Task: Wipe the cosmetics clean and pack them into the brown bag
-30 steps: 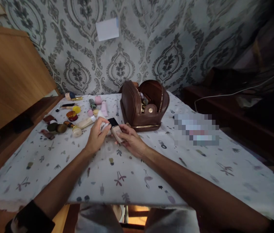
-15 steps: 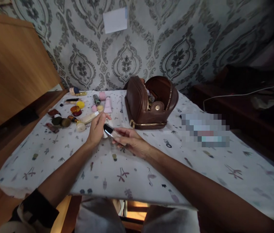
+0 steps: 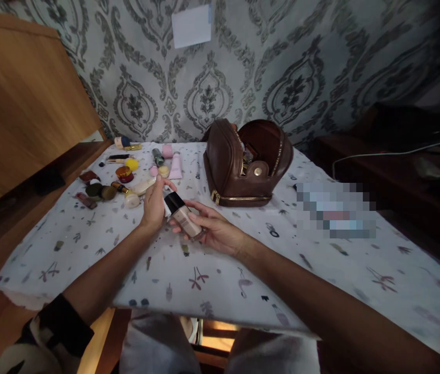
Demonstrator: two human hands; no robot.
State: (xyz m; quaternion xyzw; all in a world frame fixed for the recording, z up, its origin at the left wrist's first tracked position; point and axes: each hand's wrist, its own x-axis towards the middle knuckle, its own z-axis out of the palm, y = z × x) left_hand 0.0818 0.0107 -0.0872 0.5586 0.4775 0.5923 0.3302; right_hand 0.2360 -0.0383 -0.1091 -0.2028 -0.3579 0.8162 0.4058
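Note:
My right hand (image 3: 216, 226) is closed around the lower part of a foundation bottle (image 3: 184, 218). The bottle has clear glass with beige liquid inside and a black cap, and lies tilted with the cap toward my left hand (image 3: 153, 205). A thin white cloth-like piece (image 3: 167, 205), partly hidden, shows between my curled left fingers and the bottle; its kind is unclear. Just beyond the left hand lie a pale cream tube (image 3: 144, 187) and a small bottle with a gold neck (image 3: 129, 196). The open brown cosmetic bag (image 3: 239, 176) stands behind my right hand.
Several cosmetics lie at the left: makeup brushes (image 3: 101, 192), an amber jar (image 3: 124, 174), a yellow sponge (image 3: 132, 164), a pink tube (image 3: 175, 166) and a green-grey bottle (image 3: 157, 156). A blurred-out flat item (image 3: 332, 210) rests at the right. A patterned wall (image 3: 208, 98) closes off the back.
The foundation bottle has turned in my right hand, so more of its beige front shows. My left hand stays beside its cap. The view has shifted slightly.

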